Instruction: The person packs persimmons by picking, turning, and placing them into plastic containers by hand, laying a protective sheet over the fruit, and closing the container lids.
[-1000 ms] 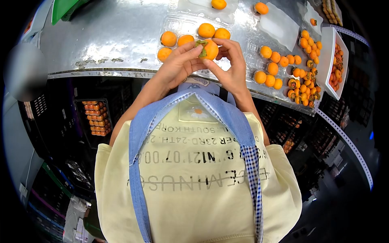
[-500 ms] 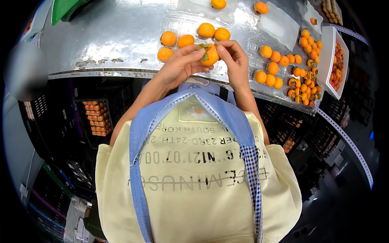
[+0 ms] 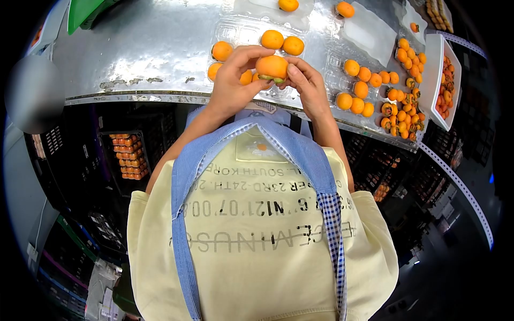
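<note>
Orange persimmon (image 3: 271, 66) — calyx (image 3: 278, 80) at its near edge — grasped between my left hand (image 3: 235, 76) and right hand (image 3: 308, 84); other persimmons (image 3: 272, 39) sit beyond my grip, in a clear tray (image 3: 234, 27).

Fruit-packing workroom, apparently: metal bench (image 3: 150, 53), orange fruit (image 3: 272, 66), clear trays (image 3: 241, 29), white bin (image 3: 429, 80).

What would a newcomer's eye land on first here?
Likely the bright orange fruit held between the left hand and right hand, near the metal table's front edge. Then perhaps the pale yellow printed apron filling the lower middle, and the white bin of fruit at the table's right end.
</note>
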### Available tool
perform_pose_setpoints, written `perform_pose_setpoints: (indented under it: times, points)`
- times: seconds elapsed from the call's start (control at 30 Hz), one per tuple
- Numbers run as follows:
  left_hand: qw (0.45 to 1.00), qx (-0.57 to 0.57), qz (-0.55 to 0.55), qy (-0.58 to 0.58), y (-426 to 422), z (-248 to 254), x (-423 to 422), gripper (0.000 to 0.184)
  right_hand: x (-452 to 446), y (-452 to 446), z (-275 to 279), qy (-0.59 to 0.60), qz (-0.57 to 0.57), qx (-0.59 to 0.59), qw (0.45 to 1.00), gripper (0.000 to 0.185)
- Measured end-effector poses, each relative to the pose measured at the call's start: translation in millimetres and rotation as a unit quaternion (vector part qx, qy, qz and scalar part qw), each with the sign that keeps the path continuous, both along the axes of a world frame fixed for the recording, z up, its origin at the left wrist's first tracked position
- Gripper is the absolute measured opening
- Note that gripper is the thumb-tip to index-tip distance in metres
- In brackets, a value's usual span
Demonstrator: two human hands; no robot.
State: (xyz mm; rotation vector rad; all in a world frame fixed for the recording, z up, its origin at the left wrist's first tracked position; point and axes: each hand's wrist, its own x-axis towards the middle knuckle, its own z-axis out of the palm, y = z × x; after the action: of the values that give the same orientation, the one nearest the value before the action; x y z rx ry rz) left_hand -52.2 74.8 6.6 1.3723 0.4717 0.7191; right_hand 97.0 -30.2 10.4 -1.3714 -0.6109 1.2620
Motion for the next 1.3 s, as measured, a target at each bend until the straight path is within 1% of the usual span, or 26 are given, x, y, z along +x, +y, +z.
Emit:
perform_pose_setpoints:
  times: [0.13, 0.3, 0.33, 0.4, 0.47, 0.53, 0.63, 0.67, 0.77, 0.9, 1.0, 1.2, 1.3]
  points:
    - [0.983, 0.174, -0.008, 0.049, 5.7, 5.6, -2.7, 0.047, 3.2, 1.3, 7.1, -0.023, 0.040, -0.026, 0.999, 0.046]
    - [0.968, 0.233, -0.071, 0.064, 9.1, 5.0, -3.9, 0.050, 11.6, -1.0, 16.0, -0.015, 0.110, -0.049, 0.993, 0.049]
    - [0.964, 0.244, -0.080, 0.070, 8.9, 5.3, -3.4, 0.051, 14.1, -2.9, 14.3, -0.016, 0.086, -0.048, 0.995, 0.050]
    - [0.978, 0.187, -0.039, 0.079, 6.4, 6.3, -1.0, 0.051, 21.3, -7.7, 4.4, -0.017, 0.039, -0.048, 0.998, 0.052]
    - [0.985, 0.138, -0.014, 0.102, 7.7, 5.7, -2.1, 0.050, 34.6, -12.5, -16.3, -0.137, -0.010, -0.049, 0.989, 0.054]
    - [0.985, 0.097, -0.010, 0.139, 14.5, 2.2, -9.6, 0.049, 41.7, -15.1, -32.5, -0.245, -0.057, -0.061, 0.966, 0.056]
    - [0.988, 0.017, 0.000, 0.155, 18.0, -6.3, -13.7, 0.042, 42.1, -16.4, -43.9, -0.349, -0.035, -0.086, 0.932, 0.056]
    - [0.988, 0.009, 0.001, 0.154, 18.9, -8.8, -14.5, 0.038, 40.6, -16.4, -51.1, -0.364, -0.030, -0.076, 0.928, 0.056]
    - [0.989, -0.017, -0.003, 0.145, 19.5, -11.4, -16.1, 0.035, 32.4, -13.4, -56.2, -0.513, -0.004, -0.054, 0.857, 0.054]
    - [0.991, -0.020, 0.015, 0.131, 18.9, -16.8, -16.3, 0.027, 29.5, -11.7, -60.4, -0.561, 0.019, -0.048, 0.826, 0.052]
    - [0.989, -0.026, 0.012, 0.145, 19.9, -18.4, -17.5, 0.026, 28.4, -11.0, -57.6, -0.562, 0.044, -0.057, 0.824, 0.050]
    - [0.986, -0.036, -0.001, 0.160, 21.6, -21.0, -18.4, 0.026, 33.7, -11.5, -59.0, -0.564, 0.066, -0.037, 0.822, 0.053]
    - [0.986, -0.037, -0.001, 0.164, 22.2, -21.3, -18.8, 0.026, 32.5, -13.8, -61.0, -0.556, 0.062, -0.050, 0.827, 0.054]
